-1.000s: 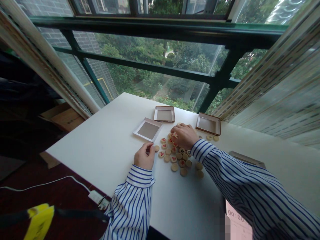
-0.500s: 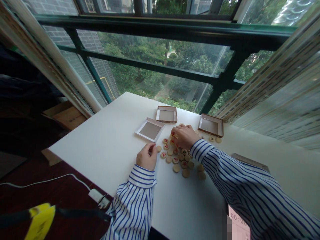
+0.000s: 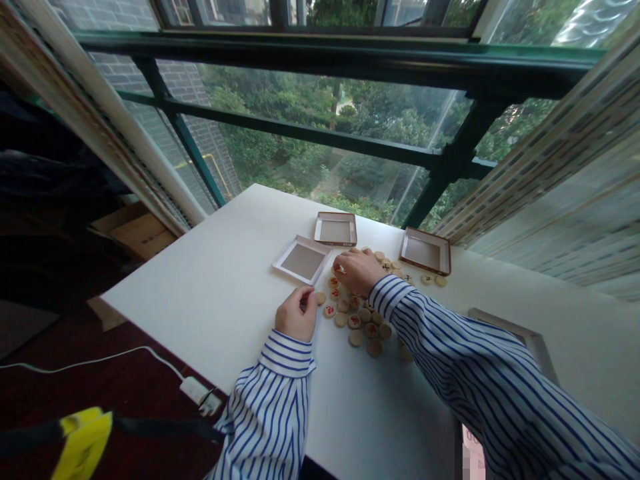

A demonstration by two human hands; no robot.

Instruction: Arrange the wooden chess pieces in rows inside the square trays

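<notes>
Round wooden Chinese chess pieces (image 3: 355,321) lie in a loose heap on the white table, some showing red or black characters, others plain. My right hand (image 3: 361,270) is over the far left of the heap, its fingers closed on a red-marked Chinese chess piece (image 3: 341,269). Part of the heap is hidden under that hand and its striped sleeve. At the heap's left edge rests my left hand (image 3: 296,313), fingers curled and thumb drawn in. A plain piece (image 3: 321,299) lies right beside its fingertips; anything inside the fingers is hidden.
A white shallow tray (image 3: 281,268) lies beyond my left hand. Two brown-edged box parts (image 3: 317,230) (image 3: 448,267) stand near the window side. Another grey box part (image 3: 543,353) lies partly behind my right sleeve. A power strip (image 3: 199,393) is left of the table's edge.
My right hand has moved left across the heap, uncovering black-marked pieces on its right. The left hand stays in place. The view has shifted slightly.
</notes>
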